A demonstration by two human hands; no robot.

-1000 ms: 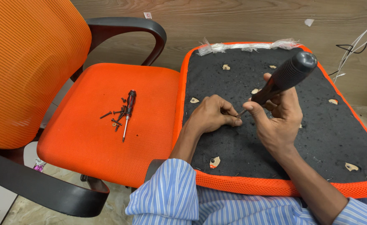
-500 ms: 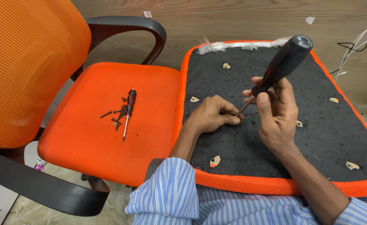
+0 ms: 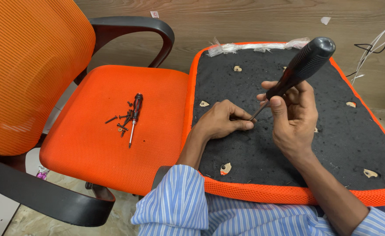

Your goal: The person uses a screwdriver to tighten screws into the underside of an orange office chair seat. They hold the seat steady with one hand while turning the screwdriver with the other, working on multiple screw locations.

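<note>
My right hand (image 3: pixel 294 118) grips a large black-handled screwdriver (image 3: pixel 304 65), handle tilted up to the right, its tip down on the black underside of an upturned orange seat pad (image 3: pixel 345 144). My left hand (image 3: pixel 222 120) rests on that black surface with its fingertips pinched right at the screwdriver's tip; whether a screw sits between them is hidden. The pad lies across my lap.
An orange mesh office chair (image 3: pixel 113 131) with black armrests stands to the left. On its seat lie a small red-and-black screwdriver (image 3: pixel 134 114) and several loose black screws (image 3: pixel 120 124). White cables (image 3: pixel 372 48) hang at the right by the wooden wall.
My right hand has raised the screwdriver's handle more upright and shifted its grip down the shaft. My left hand has stayed at the tip.
</note>
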